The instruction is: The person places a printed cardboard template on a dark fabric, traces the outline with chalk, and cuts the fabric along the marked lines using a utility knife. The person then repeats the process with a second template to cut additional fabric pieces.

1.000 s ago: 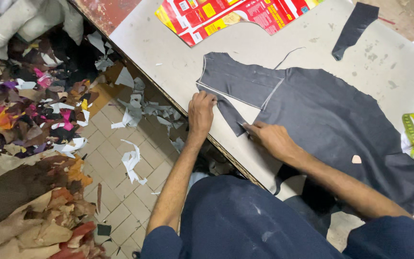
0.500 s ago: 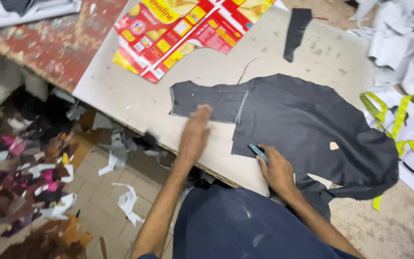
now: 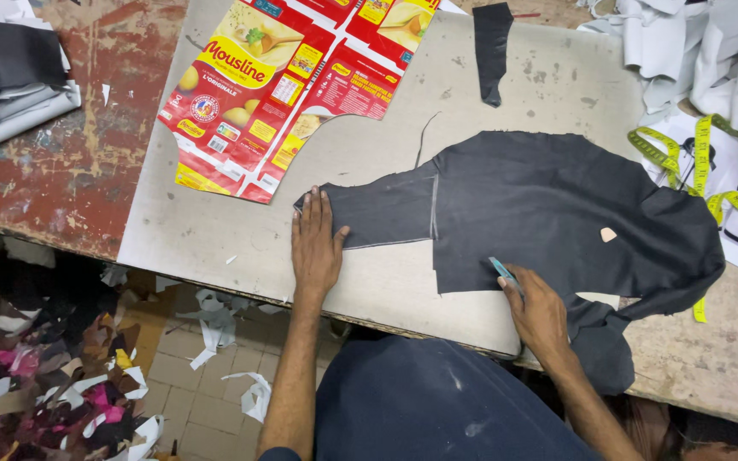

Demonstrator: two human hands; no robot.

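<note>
The left hand (image 3: 315, 248) lies flat, fingers stretched out, pressing the narrow end of the dark fabric piece (image 3: 548, 205) onto the board (image 3: 215, 230). The right hand (image 3: 540, 314) is closed around a small teal marker (image 3: 500, 270), its tip on the fabric's lower edge. A yellow measuring tape (image 3: 702, 158) lies beyond the right hand.

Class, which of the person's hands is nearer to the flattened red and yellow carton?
Left. The left hand lies flat on the dark fabric just below the carton; the right hand is farther right, near the table edge.
</note>
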